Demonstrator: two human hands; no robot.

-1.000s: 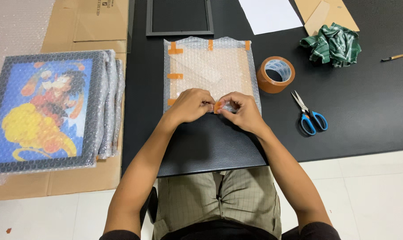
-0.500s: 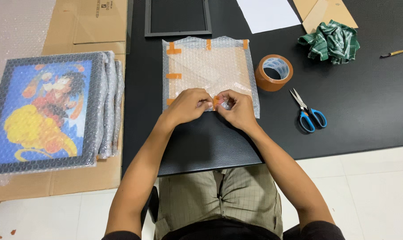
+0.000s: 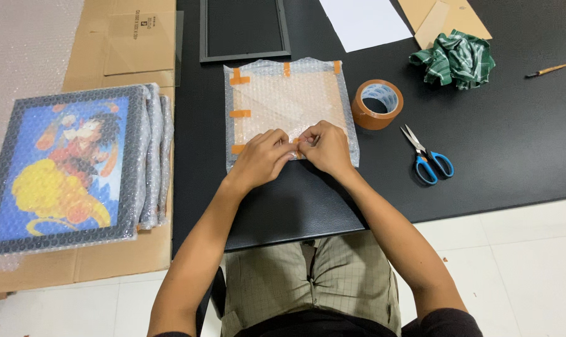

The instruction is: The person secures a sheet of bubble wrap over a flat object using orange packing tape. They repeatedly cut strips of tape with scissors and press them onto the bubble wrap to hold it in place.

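Observation:
A flat frame wrapped in bubble wrap (image 3: 287, 100) lies on the black table (image 3: 495, 156), held with several orange tape strips. My left hand (image 3: 262, 156) and my right hand (image 3: 323, 146) meet at its near edge. Their fingertips press a small piece of orange tape (image 3: 297, 148) onto the wrap there. Both hands rest on the package and hide part of its near edge.
A roll of brown tape (image 3: 377, 103) and blue-handled scissors (image 3: 428, 159) lie right of the package. A green striped cloth (image 3: 454, 59), white paper (image 3: 364, 22) and an empty dark frame (image 3: 243, 30) sit farther back. Wrapped pictures (image 3: 68, 165) are stacked on cardboard at the left.
The hands stay at the near edge of the wrapped frame, fingers shifting slightly as they press the tape. Nothing else has moved.

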